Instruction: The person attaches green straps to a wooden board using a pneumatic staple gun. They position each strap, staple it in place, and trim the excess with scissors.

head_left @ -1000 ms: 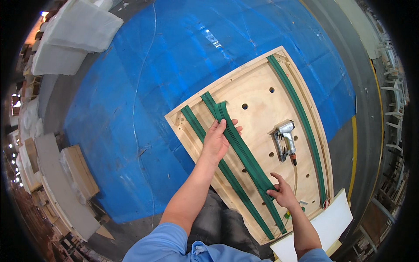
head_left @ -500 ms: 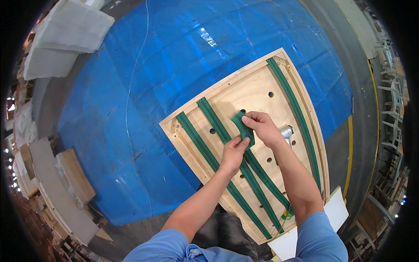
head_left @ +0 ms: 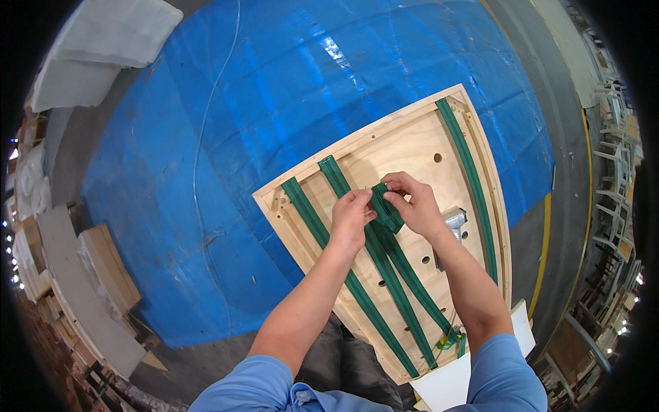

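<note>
1. Pinching the left edge of a loose green strap (head_left: 388, 214) at its folded end, the left hand (head_left: 349, 221) has its thumb and fingertips pressed together.
2. The right hand (head_left: 416, 207) grasps the same end from the right, thumb and forefinger on the webbing.
3. This end is held over the middle of a wooden panel (head_left: 405, 147) with a raised rim and round holes; the remaining length runs toward the panel's lower end.
4. Three more straps lie along the panel: left strap (head_left: 309, 216), center strap (head_left: 334, 176), right strap (head_left: 473, 182).
5. A white board (head_left: 445, 386) adjoins the panel's lower end.
6. A silver tool (head_left: 454, 221) rests on the panel, partly hidden by the right forearm.
7. A blue sheet (head_left: 165, 206) extends beyond the panel.
8. A white block (head_left: 120, 34) stands at upper left.
</note>
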`<state>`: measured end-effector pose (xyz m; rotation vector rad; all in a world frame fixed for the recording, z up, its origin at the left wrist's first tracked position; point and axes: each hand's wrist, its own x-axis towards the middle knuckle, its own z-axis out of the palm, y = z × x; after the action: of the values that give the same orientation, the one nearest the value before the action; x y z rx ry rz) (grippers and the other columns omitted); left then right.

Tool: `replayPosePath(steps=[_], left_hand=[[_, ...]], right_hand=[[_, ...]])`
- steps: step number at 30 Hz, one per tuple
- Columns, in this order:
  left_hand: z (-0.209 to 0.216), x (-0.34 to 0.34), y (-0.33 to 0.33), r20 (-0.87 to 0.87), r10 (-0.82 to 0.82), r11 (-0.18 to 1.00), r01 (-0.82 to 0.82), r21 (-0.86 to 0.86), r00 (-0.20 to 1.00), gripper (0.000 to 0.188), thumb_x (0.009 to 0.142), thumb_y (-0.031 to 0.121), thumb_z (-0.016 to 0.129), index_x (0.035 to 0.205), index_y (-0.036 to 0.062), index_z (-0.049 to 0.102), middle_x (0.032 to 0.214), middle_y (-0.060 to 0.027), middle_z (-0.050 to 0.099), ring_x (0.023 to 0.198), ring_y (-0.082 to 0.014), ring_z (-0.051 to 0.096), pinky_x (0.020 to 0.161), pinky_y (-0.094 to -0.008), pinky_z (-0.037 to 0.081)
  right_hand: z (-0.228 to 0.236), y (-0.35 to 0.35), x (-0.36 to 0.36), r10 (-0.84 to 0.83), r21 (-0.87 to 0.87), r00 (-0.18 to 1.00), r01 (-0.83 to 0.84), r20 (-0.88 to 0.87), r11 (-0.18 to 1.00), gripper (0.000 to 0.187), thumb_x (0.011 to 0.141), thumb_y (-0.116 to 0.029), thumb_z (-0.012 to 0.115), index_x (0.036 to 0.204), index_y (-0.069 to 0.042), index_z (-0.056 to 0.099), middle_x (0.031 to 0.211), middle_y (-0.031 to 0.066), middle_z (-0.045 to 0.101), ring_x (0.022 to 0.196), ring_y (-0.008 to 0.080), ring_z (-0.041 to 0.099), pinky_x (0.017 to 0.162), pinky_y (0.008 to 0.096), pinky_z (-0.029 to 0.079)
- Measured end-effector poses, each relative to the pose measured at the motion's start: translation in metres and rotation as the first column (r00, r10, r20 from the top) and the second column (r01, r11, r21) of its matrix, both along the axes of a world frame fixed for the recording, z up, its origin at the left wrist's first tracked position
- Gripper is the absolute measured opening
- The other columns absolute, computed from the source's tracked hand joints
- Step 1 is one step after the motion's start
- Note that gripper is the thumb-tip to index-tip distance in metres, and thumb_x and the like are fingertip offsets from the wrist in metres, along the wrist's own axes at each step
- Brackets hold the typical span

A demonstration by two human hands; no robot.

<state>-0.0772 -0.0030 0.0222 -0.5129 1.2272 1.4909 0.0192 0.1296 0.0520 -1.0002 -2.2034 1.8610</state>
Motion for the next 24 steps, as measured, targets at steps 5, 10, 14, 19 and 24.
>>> replayPosePath(steps=[5, 10, 14, 19, 24], left_hand=[[-0.005, -0.013, 0.001, 0.08, -0.115, 0.993, 0.115, 0.004, 0.99, 0.018, 0.098, 0.023, 0.06, 0.103, 0.0061, 0.062, 0.096, -0.0045, 0.067, 0.091, -0.0164, 0.063, 0.085, -0.0367, 0.049], [-0.002, -0.022, 0.007, 0.02, -0.174, 0.985, 0.175, -0.009, 0.984, 0.021, 0.096, 0.02, 0.064, 0.11, 0.0043, 0.063, 0.099, -0.0054, 0.068, 0.092, -0.016, 0.064, 0.085, -0.0358, 0.051], [-0.01, -0.015, 0.011, -0.456, -0.297, 0.955, 0.251, -0.16, 0.839, 0.02, 0.094, 0.013, 0.069, 0.111, 0.0022, 0.066, 0.097, -0.0041, 0.068, 0.088, -0.0123, 0.062, 0.081, -0.0303, 0.05], [-0.037, -0.021, 0.019, -0.62, -0.358, 0.932, 0.227, -0.282, 0.698, 0.018, 0.094, 0.009, 0.068, 0.109, -0.0006, 0.068, 0.093, -0.0036, 0.068, 0.083, -0.0112, 0.061, 0.076, -0.0281, 0.05], [-0.06, -0.035, 0.035, -0.699, -0.293, 0.936, 0.048, -0.348, 0.653, 0.022, 0.094, 0.009, 0.066, 0.113, -0.0003, 0.067, 0.094, -0.0074, 0.067, 0.087, -0.0182, 0.063, 0.081, -0.0325, 0.051]], right_hand=[[0.0, 0.01, -0.009, 0.186, 0.199, 0.978, -0.202, 0.095, 0.959, 0.016, 0.088, -0.002, 0.07, 0.103, -0.004, 0.072, 0.094, 0.0135, 0.073, 0.082, 0.0264, 0.071, 0.074, 0.0345, 0.056], [-0.008, 0.02, -0.014, 0.251, 0.31, 0.962, -0.273, 0.111, 0.911, 0.013, 0.086, -0.002, 0.069, 0.099, -0.004, 0.072, 0.091, 0.0143, 0.071, 0.082, 0.0311, 0.07, 0.074, 0.0376, 0.056], [-0.017, 0.028, -0.023, 0.266, 0.311, 0.958, -0.286, 0.106, 0.907, 0.011, 0.086, -0.003, 0.069, 0.097, -0.004, 0.072, 0.088, 0.0144, 0.068, 0.081, 0.0328, 0.068, 0.074, 0.0392, 0.055], [-0.037, 0.041, -0.045, 0.268, 0.291, 0.949, -0.307, 0.167, 0.906, 0.011, 0.088, -0.007, 0.069, 0.098, -0.002, 0.071, 0.089, 0.0166, 0.069, 0.082, 0.0335, 0.068, 0.075, 0.0409, 0.054], [-0.079, 0.053, -0.08, 0.202, 0.296, 0.95, -0.269, 0.237, 0.917, 0.014, 0.09, -0.012, 0.068, 0.097, 0.0, 0.07, 0.092, 0.019, 0.072, 0.086, 0.0366, 0.069, 0.077, 0.0429, 0.054]])
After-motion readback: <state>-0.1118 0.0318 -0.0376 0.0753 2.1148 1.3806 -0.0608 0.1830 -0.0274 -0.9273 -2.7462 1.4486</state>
